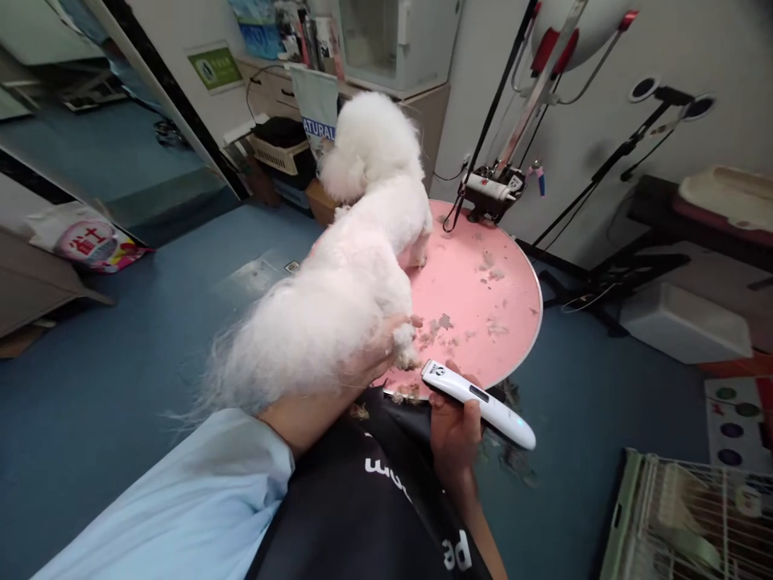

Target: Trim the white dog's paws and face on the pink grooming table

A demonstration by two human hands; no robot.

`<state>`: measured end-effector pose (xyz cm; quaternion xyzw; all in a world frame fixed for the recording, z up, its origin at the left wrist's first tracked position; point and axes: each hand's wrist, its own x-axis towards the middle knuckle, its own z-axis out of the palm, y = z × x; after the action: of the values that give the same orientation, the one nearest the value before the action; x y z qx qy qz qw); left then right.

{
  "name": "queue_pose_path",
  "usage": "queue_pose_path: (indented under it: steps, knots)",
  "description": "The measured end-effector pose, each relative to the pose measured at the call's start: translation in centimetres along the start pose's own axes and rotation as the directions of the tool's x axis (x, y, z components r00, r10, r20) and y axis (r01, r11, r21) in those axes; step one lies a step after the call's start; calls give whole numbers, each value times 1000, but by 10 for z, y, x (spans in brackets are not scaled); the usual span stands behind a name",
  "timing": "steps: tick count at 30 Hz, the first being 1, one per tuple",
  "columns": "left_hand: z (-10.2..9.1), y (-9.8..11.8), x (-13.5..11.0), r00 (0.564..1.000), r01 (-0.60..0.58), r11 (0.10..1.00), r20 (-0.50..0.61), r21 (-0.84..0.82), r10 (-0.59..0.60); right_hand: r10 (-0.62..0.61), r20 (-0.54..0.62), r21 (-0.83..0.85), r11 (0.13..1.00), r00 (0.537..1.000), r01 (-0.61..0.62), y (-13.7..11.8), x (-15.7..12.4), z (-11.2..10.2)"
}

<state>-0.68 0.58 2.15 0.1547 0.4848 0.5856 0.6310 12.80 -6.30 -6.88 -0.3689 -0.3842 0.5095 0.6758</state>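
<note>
A fluffy white dog point(356, 266) stands on a round pink grooming table point(477, 282), its head turned away and its bushy tail toward me. My left hand point(375, 354) is closed around the dog's hind leg, fingertips showing beside the curly paw point(404, 346); the tail fur hides part of the hand. In my right hand point(454, 423) lies a white hair clipper point(480, 401), gripped along its body with a small light glowing at the rear end. Its blade end points left, close to the paw but apart from it.
Tufts of cut hair point(445, 322) lie on the table. A grooming arm with a black strap point(483, 121) rises at its far edge. A wire cage point(694, 515) stands at lower right, a pet carrier point(281, 149) behind the dog, and a bag point(90, 238) on the floor at left.
</note>
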Motion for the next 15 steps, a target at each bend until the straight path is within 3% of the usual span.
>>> queue_pose_path:
  steps: [5,10,15]
  knots:
    - [1,1,-13,982,-88,996,-170,-6,86,107,47,58,992,993,-110,4,-8,-7]
    - [-3,-4,-19,992,-99,995,-85,-26,97,86,-43,63,995,995,-83,4,-16,3]
    - [-4,-10,-21,990,-117,993,-83,-17,115,66,32,13,998,997,-66,-2,-19,14]
